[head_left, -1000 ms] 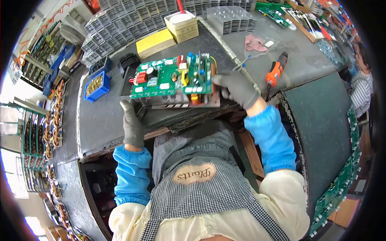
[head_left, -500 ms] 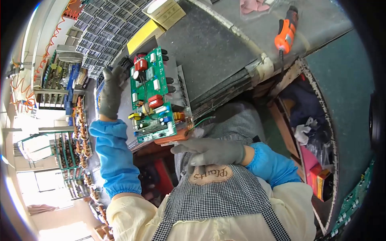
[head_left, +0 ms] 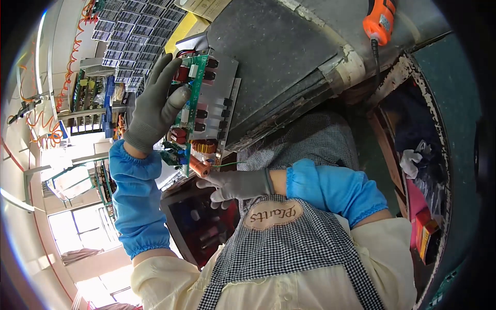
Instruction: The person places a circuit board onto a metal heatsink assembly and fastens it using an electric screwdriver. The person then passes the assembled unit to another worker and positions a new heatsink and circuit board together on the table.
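A green circuit board (head_left: 192,108) with a grey metal plate (head_left: 216,93) stands tilted at the left bench, its component side turned toward my left hand (head_left: 157,106). Black parts line the plate, and a copper-coloured coil (head_left: 200,166) sticks out at the near end. In a grey glove, my left hand is open, fingers stretched, thumb against the component side as far as I can see. My right hand (head_left: 235,186), also gloved, lies just below the coil with fingers apart; whether the fingertips touch it I cannot tell. A thin green wire (head_left: 227,164) runs from the coil end.
Stacked grey metal parts (head_left: 142,39) and a yellow box (head_left: 188,31) stand at the far left. An orange and black corded power tool (head_left: 380,23) lies on the far right of the dark bench (head_left: 279,57). Plastic bags (head_left: 426,170) fill an open compartment on the right.
The board has tilted from face-up to nearly edge-on, showing its metal plate. My left hand has moved right onto its component side. My right hand has shifted left toward the coil.
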### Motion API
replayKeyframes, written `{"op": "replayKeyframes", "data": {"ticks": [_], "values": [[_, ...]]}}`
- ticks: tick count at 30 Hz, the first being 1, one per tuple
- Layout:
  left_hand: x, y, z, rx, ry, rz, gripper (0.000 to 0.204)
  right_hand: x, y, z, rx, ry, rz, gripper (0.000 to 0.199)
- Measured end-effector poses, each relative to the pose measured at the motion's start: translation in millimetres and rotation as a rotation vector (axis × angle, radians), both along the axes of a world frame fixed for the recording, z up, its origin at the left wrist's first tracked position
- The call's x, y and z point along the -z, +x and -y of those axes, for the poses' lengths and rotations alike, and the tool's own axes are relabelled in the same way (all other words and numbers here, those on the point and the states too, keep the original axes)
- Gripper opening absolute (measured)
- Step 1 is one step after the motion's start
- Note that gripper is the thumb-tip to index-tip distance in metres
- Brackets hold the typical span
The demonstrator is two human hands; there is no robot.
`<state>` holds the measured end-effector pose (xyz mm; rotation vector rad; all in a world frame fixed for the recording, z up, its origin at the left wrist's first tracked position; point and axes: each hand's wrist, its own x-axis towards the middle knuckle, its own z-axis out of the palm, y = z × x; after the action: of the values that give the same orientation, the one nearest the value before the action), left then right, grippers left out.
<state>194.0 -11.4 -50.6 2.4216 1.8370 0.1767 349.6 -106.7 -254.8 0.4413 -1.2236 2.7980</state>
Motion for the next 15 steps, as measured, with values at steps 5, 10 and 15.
{"op": "replayKeyframes", "data": {"ticks": [5,10,15], "values": [[14.0,-6.4,1.6,0.0,0.021,0.09,0.074,-14.8,63.8,-51.7,0.028,0.325,0.06,0.05],[23.6,-11.8,2.9,0.026,0.061,0.085,0.073,-16.8,85.4,-64.6,1.305,1.061,-0.118,0.036],[30.1,-16.4,2.7,0.016,0.052,0.095,0.071,-11.2,64.0,-51.3,1.56,1.355,0.068,0.058]]}}
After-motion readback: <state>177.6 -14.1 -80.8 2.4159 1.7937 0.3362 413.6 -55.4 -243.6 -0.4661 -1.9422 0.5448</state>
